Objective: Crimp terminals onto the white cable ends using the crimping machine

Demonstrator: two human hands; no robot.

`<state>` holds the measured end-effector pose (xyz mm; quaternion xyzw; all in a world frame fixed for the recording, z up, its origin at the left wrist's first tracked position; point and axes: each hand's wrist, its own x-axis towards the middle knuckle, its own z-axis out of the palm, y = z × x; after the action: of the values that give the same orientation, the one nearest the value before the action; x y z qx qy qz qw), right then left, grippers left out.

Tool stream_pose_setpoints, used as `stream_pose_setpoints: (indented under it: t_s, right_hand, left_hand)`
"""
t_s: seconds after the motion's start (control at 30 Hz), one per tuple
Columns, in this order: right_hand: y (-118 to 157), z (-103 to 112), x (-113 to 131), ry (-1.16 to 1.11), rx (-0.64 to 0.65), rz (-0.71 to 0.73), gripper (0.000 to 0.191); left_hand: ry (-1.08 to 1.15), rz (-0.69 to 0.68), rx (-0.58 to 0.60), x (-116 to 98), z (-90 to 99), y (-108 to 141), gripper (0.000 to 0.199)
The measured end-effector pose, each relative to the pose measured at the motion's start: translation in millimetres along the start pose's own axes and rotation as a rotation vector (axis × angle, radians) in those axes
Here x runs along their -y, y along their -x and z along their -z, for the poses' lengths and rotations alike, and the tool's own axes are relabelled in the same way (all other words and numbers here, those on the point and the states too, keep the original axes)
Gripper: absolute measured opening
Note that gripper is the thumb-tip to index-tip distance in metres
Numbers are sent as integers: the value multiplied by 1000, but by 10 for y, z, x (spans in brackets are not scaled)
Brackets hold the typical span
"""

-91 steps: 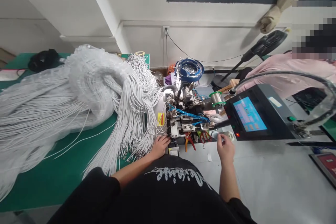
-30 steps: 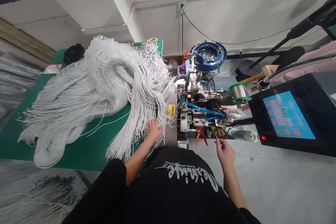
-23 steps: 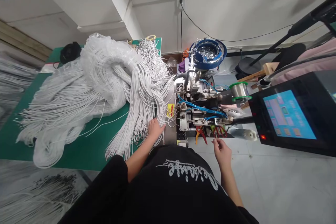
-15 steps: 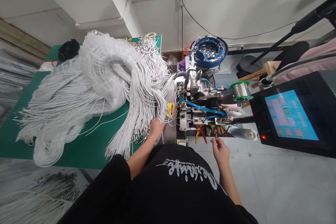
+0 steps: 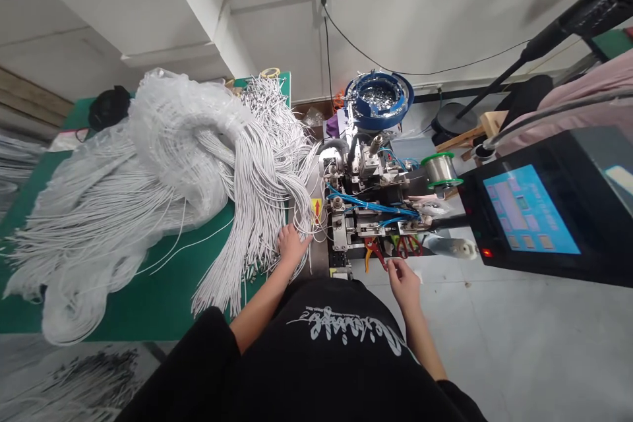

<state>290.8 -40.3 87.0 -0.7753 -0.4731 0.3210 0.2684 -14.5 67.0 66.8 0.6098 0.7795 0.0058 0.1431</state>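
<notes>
A large bundle of white cables (image 5: 163, 178) lies on the green bench (image 5: 123, 297), long axis running from the far left toward the machine (image 5: 366, 211), with the cut ends fanned at the near edge within reach. The left hand (image 5: 291, 245) rests on those ends, fingers spread. The right hand (image 5: 403, 278) hovers before the machine's clamps, fingertips apparently pinched together; any held piece is too small to confirm. A touchscreen (image 5: 529, 211) stands at the right.

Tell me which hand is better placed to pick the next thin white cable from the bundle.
Probably the left hand: it already lies on the ends of the thin white cables on the green table. The right hand is at the front of the metal machine, apart from them.
</notes>
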Motion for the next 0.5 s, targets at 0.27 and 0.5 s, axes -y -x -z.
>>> stream_pose_setpoints:
  t_s: [0.27,0.5]
  right_hand:
    - [46,-98,-28,-43,13,-10,48]
    - [21,-59,-37,-4,16,-4,47]
  left_hand:
    - [-285,-85,8,50,-68,305,41]
    - [-72,-106,34,-66,-137,56,27]
